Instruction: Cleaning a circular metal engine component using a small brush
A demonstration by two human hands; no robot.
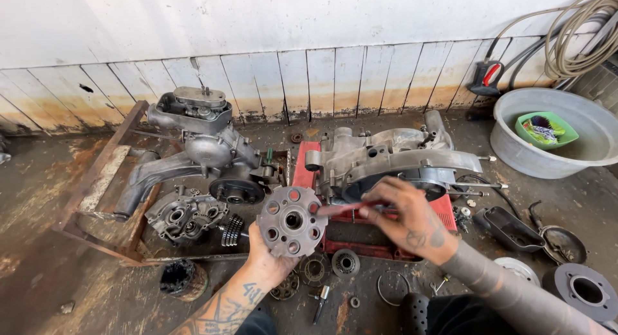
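Left hand [269,261]: fingers closing from below around a round grey metal clutch hub [291,221], a dull cast disc that is showing a centre bore ringed by smaller round holes, tilting its face up toward the camera. Right hand [407,214]: fingertips pinching narrowly on a slim red-handled tool [341,209], its flattened tip touching the hub's right edge. Just beyond the right fingers, a pale aluminium engine casing [393,156], curved and ribbed, is sitting on a red metal stand [444,209] with chipped paint. Below the left fingers, small steel rings, a bearing [346,262] and loose bolts are lying scattered on oily, rust-stained concrete. Left of the left fingers, a second grey crankcase half [185,216] and a black pulley [235,190] are resting beside a rusty angle-iron frame [96,180]; beyond them a rounded gearbox housing [199,126] is standing. Far right of the right fingers, a wide grey metal basin [534,158] is holding a green plastic tray [546,129]; coiled beige hose [576,48] is hanging above it on the whitewashed plank wall.
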